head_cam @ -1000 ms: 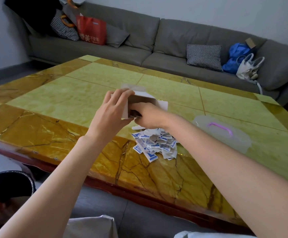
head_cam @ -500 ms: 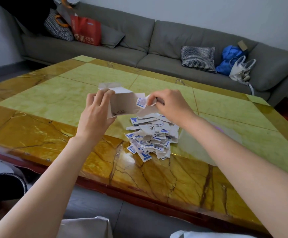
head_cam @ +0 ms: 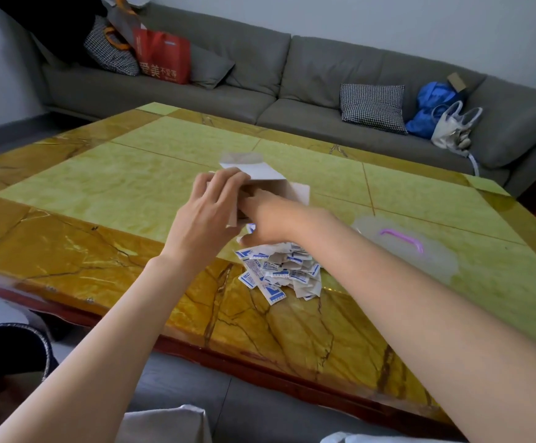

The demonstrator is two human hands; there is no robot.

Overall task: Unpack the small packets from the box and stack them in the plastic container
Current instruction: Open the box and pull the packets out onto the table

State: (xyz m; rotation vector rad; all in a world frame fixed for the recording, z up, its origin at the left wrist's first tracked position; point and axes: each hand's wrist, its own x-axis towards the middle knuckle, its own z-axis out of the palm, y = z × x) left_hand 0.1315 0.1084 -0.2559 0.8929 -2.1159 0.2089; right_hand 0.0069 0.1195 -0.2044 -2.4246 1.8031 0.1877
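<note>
The left hand [head_cam: 207, 215] is holding the small white box [head_cam: 262, 183] above the table [head_cam: 100, 193], its grip curled round the box's near side. The right hand [head_cam: 268, 219] is reaching into the box's open end, its fingers hidden inside, so I cannot tell its grip. Just below the box, the packets [head_cam: 278, 270] are lying heaped on the table, with the clear plastic container [head_cam: 407, 247] sitting to the right of the box.

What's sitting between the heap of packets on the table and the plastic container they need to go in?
Nothing on the table itself: bare tabletop separates the pile of packets from the plastic container. Only the right forearm crosses above that gap while the right hand reaches into the box.
</note>
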